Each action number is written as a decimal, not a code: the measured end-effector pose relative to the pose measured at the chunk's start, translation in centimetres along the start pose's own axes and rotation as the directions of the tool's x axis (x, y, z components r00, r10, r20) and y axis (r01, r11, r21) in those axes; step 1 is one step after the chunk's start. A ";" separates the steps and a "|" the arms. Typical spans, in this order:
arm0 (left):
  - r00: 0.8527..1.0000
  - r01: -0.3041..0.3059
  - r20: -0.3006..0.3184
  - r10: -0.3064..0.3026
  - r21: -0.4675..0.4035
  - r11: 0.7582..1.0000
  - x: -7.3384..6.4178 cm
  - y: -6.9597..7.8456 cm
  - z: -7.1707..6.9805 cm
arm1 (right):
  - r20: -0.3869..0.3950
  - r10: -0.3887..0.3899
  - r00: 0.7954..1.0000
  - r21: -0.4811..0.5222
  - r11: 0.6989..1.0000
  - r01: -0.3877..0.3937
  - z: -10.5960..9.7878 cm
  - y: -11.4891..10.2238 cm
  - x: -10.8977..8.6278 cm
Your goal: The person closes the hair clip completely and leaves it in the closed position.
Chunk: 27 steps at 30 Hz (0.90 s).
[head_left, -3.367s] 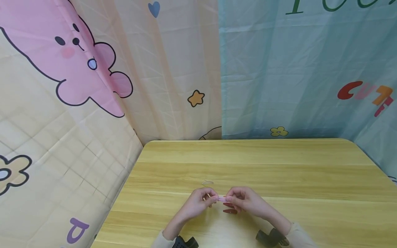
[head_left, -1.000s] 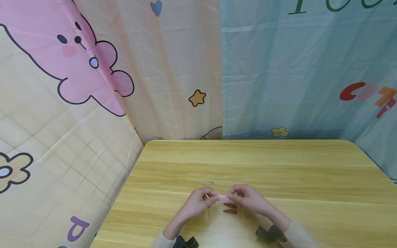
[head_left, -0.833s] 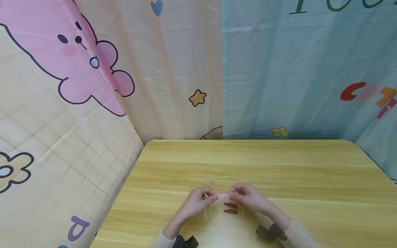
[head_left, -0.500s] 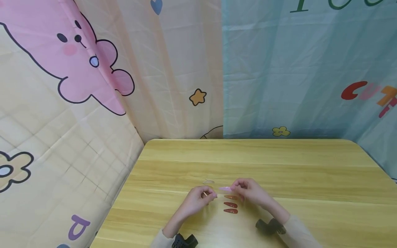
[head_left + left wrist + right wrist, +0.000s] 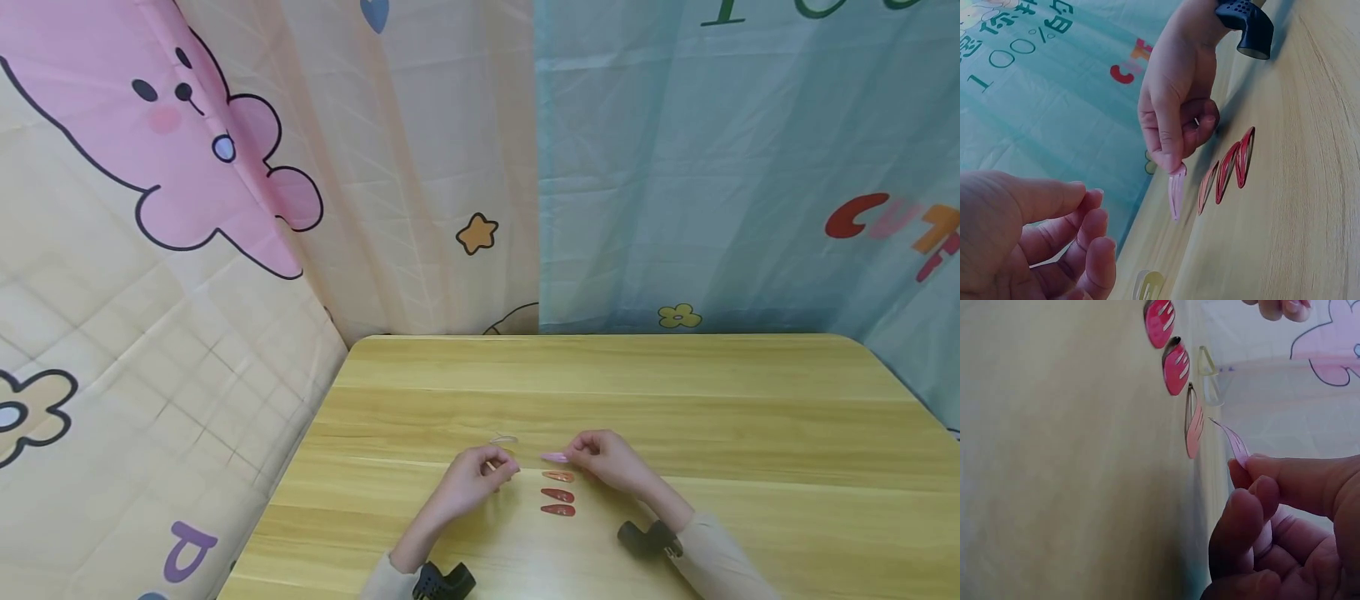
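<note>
My right hand (image 5: 609, 460) pinches a pink-purple snap hair clip (image 5: 1237, 447) by its wide end between thumb and forefinger. The clip's narrow end points left, just beyond the orange hair clip (image 5: 558, 477). Two red hair clips, a farther one (image 5: 558, 495) and a nearer one (image 5: 558, 510), lie below the orange one in a column on the table. To the left, my left hand (image 5: 472, 481) hovers with fingers loosely bent and nothing between them. In the left wrist view, its thumb and forefinger tips (image 5: 1092, 197) come close together.
Beyond my left hand lie a yellow hair clip (image 5: 1152, 285) and a whitish one (image 5: 505, 439). The wooden table (image 5: 720, 417) runs back to printed curtains (image 5: 675, 167). Each wrist carries a dark camera mount, such as the right one (image 5: 647, 540).
Both hands held the pink-purple clip; the left hand has let go and drawn back slightly left. The right hand has carried the clip away and to the right, uncovering the orange clip.
</note>
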<state>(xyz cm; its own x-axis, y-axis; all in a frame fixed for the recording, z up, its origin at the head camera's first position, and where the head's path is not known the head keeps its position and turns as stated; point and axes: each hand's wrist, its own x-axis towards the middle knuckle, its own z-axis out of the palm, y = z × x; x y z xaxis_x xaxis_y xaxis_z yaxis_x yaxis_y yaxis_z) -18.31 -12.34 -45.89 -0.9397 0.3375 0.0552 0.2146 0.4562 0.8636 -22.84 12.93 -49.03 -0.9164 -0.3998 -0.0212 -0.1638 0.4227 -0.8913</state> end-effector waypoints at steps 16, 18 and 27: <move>1.000 0.006 0.000 -0.006 -0.023 1.000 0.0 0.0 -0.1 | -0.057 -0.072 0.996 -0.202 0.978 0.060 -0.2 0.3 0.0; 1.000 0.011 0.006 -0.011 -0.042 0.999 0.0 0.1 0.0 | -0.053 -0.077 0.996 -0.204 0.977 0.065 -0.3 0.3 0.0; 0.999 0.022 0.029 -0.020 -0.055 0.998 -0.2 0.5 0.1 | -0.046 -0.067 0.997 -0.196 0.979 0.057 -0.4 0.3 0.1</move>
<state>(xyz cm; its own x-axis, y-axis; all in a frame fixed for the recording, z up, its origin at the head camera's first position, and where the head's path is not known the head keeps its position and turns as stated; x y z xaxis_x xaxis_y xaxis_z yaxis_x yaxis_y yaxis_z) -18.00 -12.08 -45.55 -0.9356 0.3522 0.0229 0.1791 0.4179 0.8907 -23.14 13.30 -49.10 -0.9190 -0.3898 0.0597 -0.2845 0.5505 -0.7849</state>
